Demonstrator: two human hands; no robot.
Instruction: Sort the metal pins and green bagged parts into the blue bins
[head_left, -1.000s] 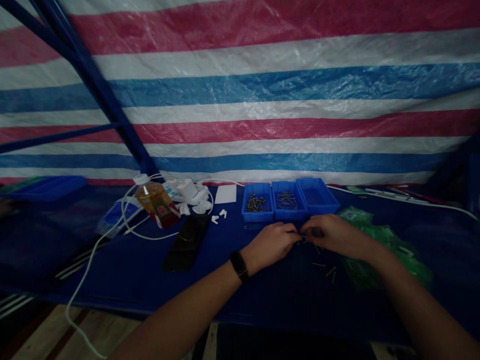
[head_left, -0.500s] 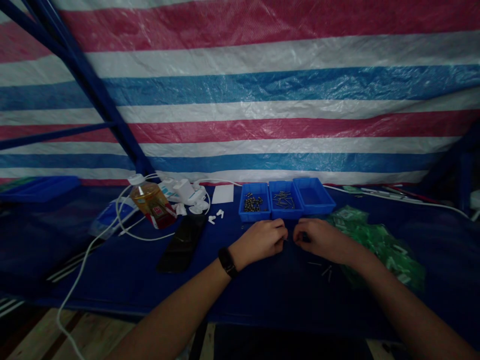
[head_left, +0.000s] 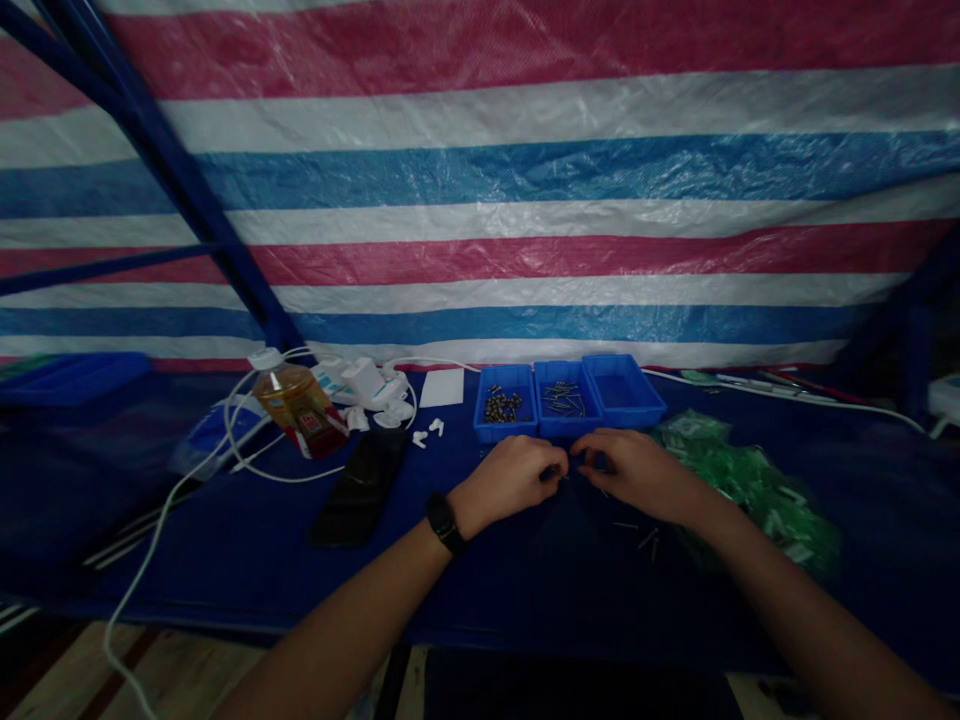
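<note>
My left hand [head_left: 519, 476], with a dark band on the wrist, is closed in a pinch. A tiny light tip shows at its fingertips, too small to name. Close to it on the right, my right hand [head_left: 637, 470] has its thumb and forefinger apart, with nothing visible between them. Behind the hands stand three blue bins: the left bin [head_left: 507, 434] has small round metal parts [head_left: 501, 405], the middle bin [head_left: 574, 425] has thin metal pins [head_left: 562, 398], and the right bin [head_left: 622, 383] shows a bare floor. Several loose pins [head_left: 647, 539] lie below my right hand.
Green plastic bags [head_left: 750, 490] with small pieces lie at the right. On the left are a black phone [head_left: 358, 488], a drink bottle [head_left: 304, 405], white earbuds [head_left: 427, 433], chargers [head_left: 364, 380] and a looping white cable [head_left: 169, 520]. Pens [head_left: 772, 388] lie at the back right.
My right hand has shifted slightly left and its thumb and forefinger have spread. My left hand keeps its pinch near the same spot. The whole view has moved slightly.
</note>
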